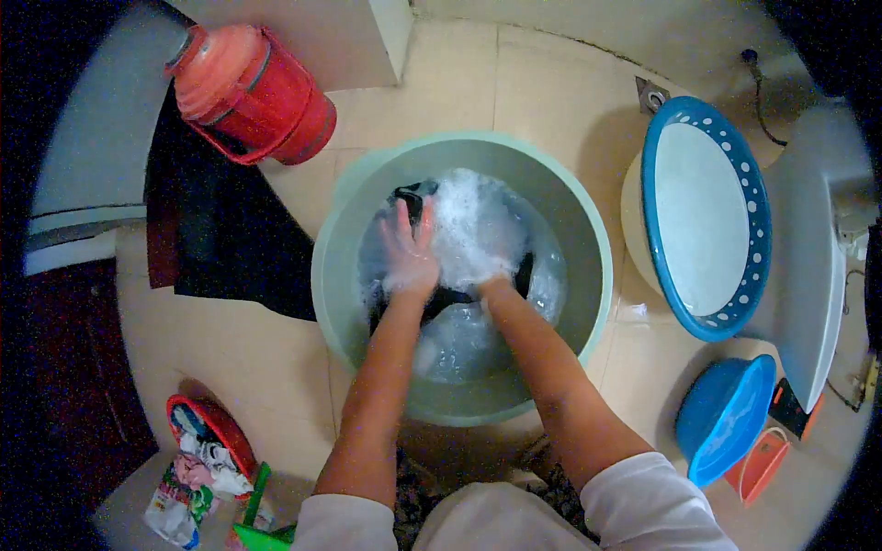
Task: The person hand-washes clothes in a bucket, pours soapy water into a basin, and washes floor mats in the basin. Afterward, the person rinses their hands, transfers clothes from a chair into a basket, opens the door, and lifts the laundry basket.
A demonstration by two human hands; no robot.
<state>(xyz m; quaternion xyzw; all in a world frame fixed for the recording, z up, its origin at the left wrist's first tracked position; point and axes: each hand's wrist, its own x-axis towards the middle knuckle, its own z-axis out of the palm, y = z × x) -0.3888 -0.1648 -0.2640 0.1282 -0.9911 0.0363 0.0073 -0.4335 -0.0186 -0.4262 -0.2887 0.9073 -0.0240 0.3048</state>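
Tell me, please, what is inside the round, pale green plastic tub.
Cloudy grey water, white suds, wet black cloth, the left hand and the mostly covered right hand. Suds and water hide the bottom.

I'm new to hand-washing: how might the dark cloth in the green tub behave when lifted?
The dark cloth will likely sag limply, since it looks crumpled. Lying in the water, it may feel heavy. The white suds suggest it could be slippery.

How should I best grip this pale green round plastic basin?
Probably grip the basin by its rim at opposite left and right sides, from outside: the round edge is exposed there, while both forearms cross the near side and foamy water lies inside.
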